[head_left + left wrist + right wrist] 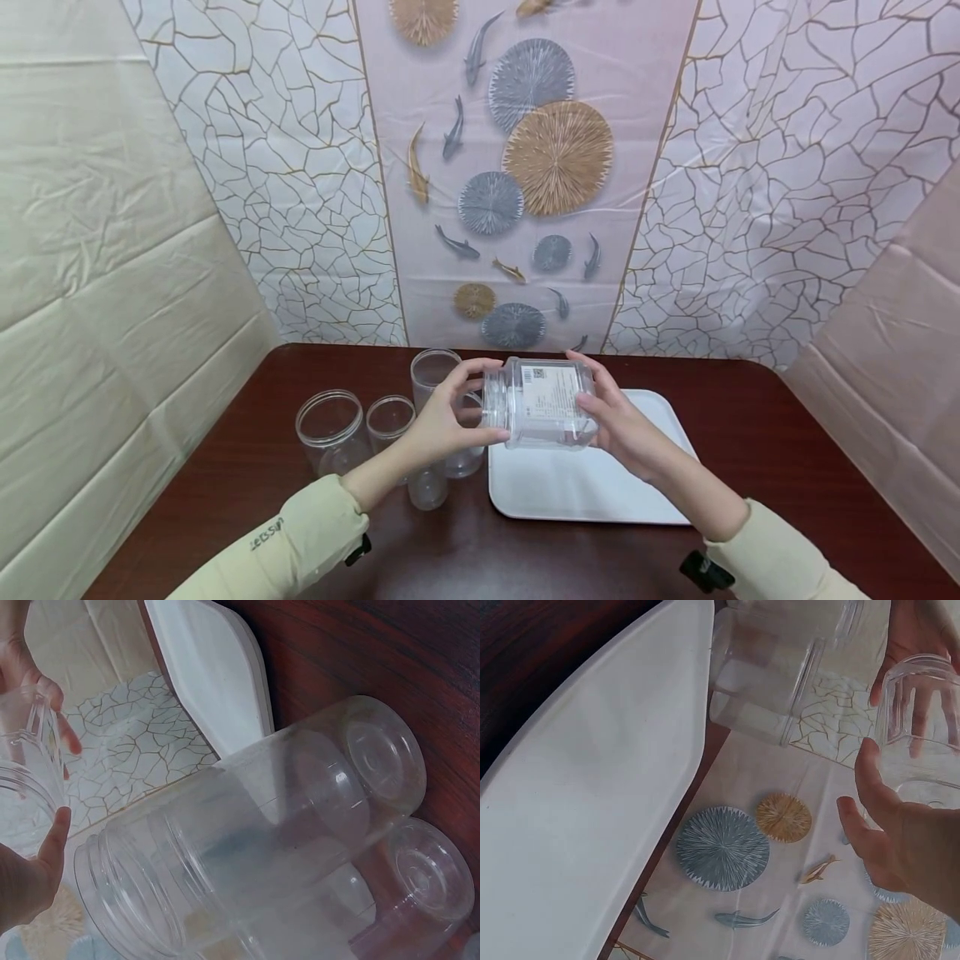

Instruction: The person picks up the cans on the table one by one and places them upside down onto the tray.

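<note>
A clear plastic jar (pixel 551 403) with a white printed label lies sideways in the air between both hands, its threaded mouth toward the left. My left hand (pixel 455 410) grips it around the mouth, thumb below and fingers above. Around the base end, my right hand (pixel 621 417) holds it with the thumb on the label side. No lid shows on the mouth. In the left wrist view the jar (pixel 30 761) appears at the left edge, and in the right wrist view the right hand (pixel 911 832) curves round its base end.
A white tray (pixel 577 492) lies below the held jar on the dark red table (pixel 757 433). Several clear jars stand left of it, among them a wide jar (pixel 330 421), a smaller jar (pixel 391 417) and a tall jar (pixel 433 367). A patterned cloth (pixel 525 250) hangs behind.
</note>
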Demonstrator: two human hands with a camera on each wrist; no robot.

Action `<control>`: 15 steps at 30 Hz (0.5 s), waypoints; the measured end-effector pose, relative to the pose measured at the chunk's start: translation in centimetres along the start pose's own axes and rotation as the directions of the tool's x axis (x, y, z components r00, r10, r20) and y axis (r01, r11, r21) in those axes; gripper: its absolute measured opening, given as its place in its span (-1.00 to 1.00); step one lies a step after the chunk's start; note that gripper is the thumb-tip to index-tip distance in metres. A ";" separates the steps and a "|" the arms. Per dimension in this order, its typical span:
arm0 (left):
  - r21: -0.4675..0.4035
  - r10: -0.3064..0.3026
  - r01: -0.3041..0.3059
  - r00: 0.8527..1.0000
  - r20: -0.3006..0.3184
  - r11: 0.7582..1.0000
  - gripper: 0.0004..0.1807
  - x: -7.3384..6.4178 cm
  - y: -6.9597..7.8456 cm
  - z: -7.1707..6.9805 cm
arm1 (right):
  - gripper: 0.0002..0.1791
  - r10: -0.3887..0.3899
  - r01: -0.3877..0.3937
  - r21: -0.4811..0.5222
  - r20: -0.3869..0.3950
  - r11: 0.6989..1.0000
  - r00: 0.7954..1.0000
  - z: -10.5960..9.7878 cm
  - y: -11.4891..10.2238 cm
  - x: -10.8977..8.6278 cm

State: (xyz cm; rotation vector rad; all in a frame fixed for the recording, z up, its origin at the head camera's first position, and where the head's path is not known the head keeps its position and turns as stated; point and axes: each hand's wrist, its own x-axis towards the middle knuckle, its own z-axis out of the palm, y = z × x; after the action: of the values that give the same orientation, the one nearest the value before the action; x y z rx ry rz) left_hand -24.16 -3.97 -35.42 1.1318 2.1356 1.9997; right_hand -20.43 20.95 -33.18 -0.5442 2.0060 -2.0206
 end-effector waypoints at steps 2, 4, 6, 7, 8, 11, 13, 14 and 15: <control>0.001 0.009 -0.009 1.000 -0.001 1.000 -0.18 0.1 0.0 0.0 | -0.33 -0.005 0.005 0.007 -0.003 1.000 1.000 0.0 0.0 0.0; 0.003 0.015 -0.015 1.000 -0.001 1.000 -0.17 0.1 -0.1 0.0 | -0.34 -0.008 0.008 0.010 -0.010 1.000 1.000 0.0 0.0 0.0; 0.008 0.020 -0.020 1.000 0.000 1.000 -0.17 0.1 -0.1 0.0 | -0.37 -0.011 0.011 0.008 -0.021 1.000 1.000 0.0 0.0 0.0; 0.010 0.020 -0.020 1.000 0.001 1.000 -0.18 0.1 -0.1 0.0 | -0.38 -0.013 0.013 0.006 -0.026 1.000 1.000 0.0 0.0 0.0; 0.012 0.020 -0.020 1.000 0.001 1.000 -0.18 0.1 -0.1 0.0 | -0.39 -0.015 0.015 0.004 -0.031 1.000 0.999 0.0 0.1 0.0; 0.027 0.009 -0.009 1.000 0.002 1.000 -0.19 0.0 -0.1 0.1 | -0.43 -0.018 0.018 0.000 -0.046 1.000 0.999 0.0 0.2 0.0; 0.040 -0.001 0.001 1.000 0.004 0.999 -0.19 -0.1 -0.1 0.1 | -0.45 -0.016 0.016 -0.002 -0.054 1.000 0.998 0.0 0.2 0.0; 0.046 -0.005 0.005 1.000 0.005 0.999 -0.19 -0.1 -0.1 0.1 | -0.45 -0.014 0.013 -0.004 -0.058 1.000 0.998 0.0 0.3 -0.1; 0.051 -0.007 0.006 1.000 0.007 0.999 -0.18 -0.2 -0.1 0.2 | -0.46 -0.010 0.010 -0.008 -0.063 1.000 0.998 0.0 0.3 -0.1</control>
State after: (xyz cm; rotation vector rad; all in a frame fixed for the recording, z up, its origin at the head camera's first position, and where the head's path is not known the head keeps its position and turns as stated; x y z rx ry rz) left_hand -24.01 -3.92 -35.63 1.1353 2.1956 1.9466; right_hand -20.36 20.97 -33.50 -0.4993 2.0515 -2.0616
